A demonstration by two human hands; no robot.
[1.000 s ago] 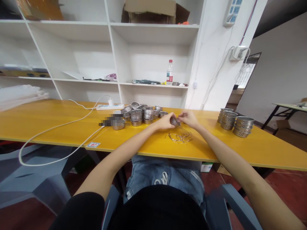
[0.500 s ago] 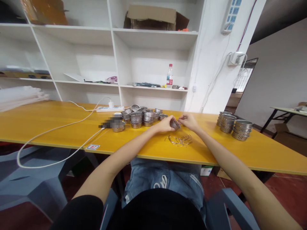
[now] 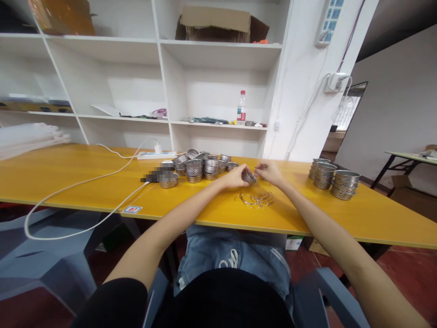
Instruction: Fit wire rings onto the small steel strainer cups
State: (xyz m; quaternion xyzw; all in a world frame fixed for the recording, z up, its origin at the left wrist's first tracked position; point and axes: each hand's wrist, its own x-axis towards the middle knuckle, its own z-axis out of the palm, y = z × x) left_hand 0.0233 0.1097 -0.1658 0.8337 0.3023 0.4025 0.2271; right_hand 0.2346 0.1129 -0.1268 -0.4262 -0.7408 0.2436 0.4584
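A small perforated metal cup [image 3: 249, 176] is tilted in my left hand [image 3: 236, 177], whose fingers wrap its side just above the yellow table. Close by its right rim, my right hand [image 3: 268, 172] has thumb and fingertips pinched together; anything between them is too small to make out. Below both hands lies a loose tangle of thin shiny wire loops [image 3: 254, 200]. To the left sits a cluster of similar perforated cups [image 3: 194, 167], some stacked and some tipped. More cups stand in neat stacks [image 3: 344, 185] on the right.
A power strip [image 3: 157, 155] and a white cable [image 3: 78, 178] occupy the table's left part, near a pixelated dark object [image 3: 157, 173]. White shelves [image 3: 218, 126] rise behind the table, with a bottle [image 3: 241, 109] on one. Grey chairs [image 3: 44, 255] stand at the lower left.
Both hands stay almost in place around the tilted cup. My right fingers shift very slightly beside its rim; the wire loops and stacks are unmoved.
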